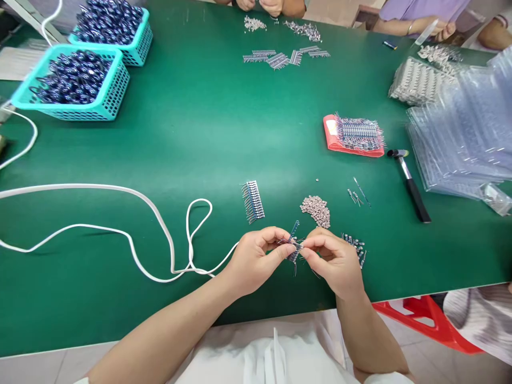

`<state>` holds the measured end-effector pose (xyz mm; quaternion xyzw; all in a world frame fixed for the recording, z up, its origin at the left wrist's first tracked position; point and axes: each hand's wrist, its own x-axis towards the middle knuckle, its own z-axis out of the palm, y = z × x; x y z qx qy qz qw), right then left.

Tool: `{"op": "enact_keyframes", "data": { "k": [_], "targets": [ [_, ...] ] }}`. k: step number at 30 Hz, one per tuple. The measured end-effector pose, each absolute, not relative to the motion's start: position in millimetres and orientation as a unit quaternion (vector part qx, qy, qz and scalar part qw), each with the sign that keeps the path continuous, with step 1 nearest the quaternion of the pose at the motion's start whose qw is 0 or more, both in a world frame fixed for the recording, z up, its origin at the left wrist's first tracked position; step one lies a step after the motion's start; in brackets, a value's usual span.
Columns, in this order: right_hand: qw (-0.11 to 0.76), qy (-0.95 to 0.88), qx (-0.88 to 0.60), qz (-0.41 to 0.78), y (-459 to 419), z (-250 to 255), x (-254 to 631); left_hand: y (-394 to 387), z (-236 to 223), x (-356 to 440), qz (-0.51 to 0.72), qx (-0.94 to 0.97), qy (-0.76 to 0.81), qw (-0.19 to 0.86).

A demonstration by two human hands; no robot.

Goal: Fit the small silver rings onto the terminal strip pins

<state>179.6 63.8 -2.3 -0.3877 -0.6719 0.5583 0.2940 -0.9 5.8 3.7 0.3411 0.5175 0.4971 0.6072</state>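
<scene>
My left hand [260, 258] pinches a small dark-blue comb-like strip [294, 230] with thin metal legs. Close against it, the thumb and fingertips of my right hand [334, 258] are closed at the strip's right side; whatever tiny part they grip is hidden. Just beyond the hands lies a pile of small pinkish beads [316, 209]. Partly behind my right hand are loose small metal-legged pieces [355, 245]. A similar strip with wire legs [253, 200] rests on the green table [192, 144] to the upper left.
White cords [132, 250] loop across the left. Turquoise baskets [114, 88] of dark shiny parts stand at the back left. To the right are a hammer [416, 197], clear plastic trays [448, 138] and a red bundle [332, 140] of strips. Other people's hands [272, 5] work opposite.
</scene>
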Motion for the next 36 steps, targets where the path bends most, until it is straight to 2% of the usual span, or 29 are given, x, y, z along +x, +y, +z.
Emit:
{"op": "enact_keyframes", "data": {
  "k": [12,36],
  "targets": [
    [0.242,-0.579,-0.344,0.698,72,1,184,9,14,-4,0.455,0.283,0.489,0.689],
    [0.192,-0.553,-0.352,0.730,77,-2,188,9,11,-1,0.422,0.331,0.518,0.666]
  ]
}}
